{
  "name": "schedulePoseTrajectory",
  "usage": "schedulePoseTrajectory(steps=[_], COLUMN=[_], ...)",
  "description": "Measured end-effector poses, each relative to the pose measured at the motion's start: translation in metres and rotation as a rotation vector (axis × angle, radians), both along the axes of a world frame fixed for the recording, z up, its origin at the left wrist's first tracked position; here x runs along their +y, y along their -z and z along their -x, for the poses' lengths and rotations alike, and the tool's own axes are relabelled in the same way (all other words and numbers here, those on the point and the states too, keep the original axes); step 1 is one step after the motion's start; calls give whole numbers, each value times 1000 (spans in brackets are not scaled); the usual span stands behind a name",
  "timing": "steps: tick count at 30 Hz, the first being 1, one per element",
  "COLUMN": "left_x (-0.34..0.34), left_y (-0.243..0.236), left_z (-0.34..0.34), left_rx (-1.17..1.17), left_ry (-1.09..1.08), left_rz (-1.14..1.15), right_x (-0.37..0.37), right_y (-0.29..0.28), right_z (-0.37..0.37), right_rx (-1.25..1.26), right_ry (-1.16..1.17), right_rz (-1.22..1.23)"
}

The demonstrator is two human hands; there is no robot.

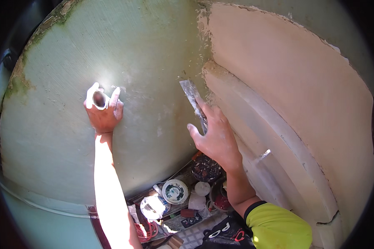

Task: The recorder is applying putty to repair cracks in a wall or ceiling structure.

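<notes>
My left hand [105,117], dusty with white powder, is raised against the pale green wall [145,54]. Its fingers curl around a short, round, hollow thing [99,99] with a pale rim and dark inside; whether this is fixed to the wall, I cannot tell. To the right, my right hand [218,135] grips a putty knife [190,92], index finger stretched along it and thumb apart. The metal blade points up and left, close to the green wall near the corner. Part of the handle is hidden by the hand.
A peach-coloured wall [278,62] with a curved ledge [278,112] meets the green one at a rough corner. Below are a round white-and-green lid [175,191], a white container [152,207], a dark speckled bucket [206,168] and a red cord [147,231].
</notes>
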State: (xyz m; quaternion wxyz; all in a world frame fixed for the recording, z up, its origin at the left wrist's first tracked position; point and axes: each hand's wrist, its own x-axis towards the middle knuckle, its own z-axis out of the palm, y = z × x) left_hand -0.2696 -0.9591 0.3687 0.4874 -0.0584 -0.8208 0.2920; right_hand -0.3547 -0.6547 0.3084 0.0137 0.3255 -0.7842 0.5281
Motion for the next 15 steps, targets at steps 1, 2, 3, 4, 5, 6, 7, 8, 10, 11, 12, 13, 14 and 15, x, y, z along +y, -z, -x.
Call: schedulePoseTrajectory(steps=[1,2,3,4,5,6,7,8,10,11,12,13,14,15], left_x=[-2,1,-3,-2,-1,0,-2,-5,-7,-8,-8,-9,-7,-8], left_y=[1,2,2,2,4,4,5,3,0,2,4,5,2,-2], left_z=[-1,0,-1,0,-4,-6,-4,-4,-12,-13,-15,-17,-15,-13], left_rx=[-4,-10,-15,-21,-29,-29,25,80,132,138,144,150,155,160], left_ry=[5,6,7,8,9,8,46,81,111,119,127,133,141,148], left_rz=[-11,-21,-31,-40,-50,-54,-24,13,55,56,59,61,64,68], right_x=[12,23,33,41,47,54,61,66,72,76,78,80,78,73], right_y=[3,4,3,0,-6,-12,-20,-27,-41,-50,-56,-56,-58,-60], right_z=[-5,-9,-12,-14,-16,-17,-17,-17,-20,-23,-23,-18,-12,-3], right_rx=[102,106,110,114,141,142,219,297,387,430,472,496,497,467], right_ry=[47,46,72,98,170,169,231,291,375,448,521,497,501,511], right_rz=[-65,-68,-78,-88,-134,-137,-179,-214,-154,-249,-344,-393,-396,-451])
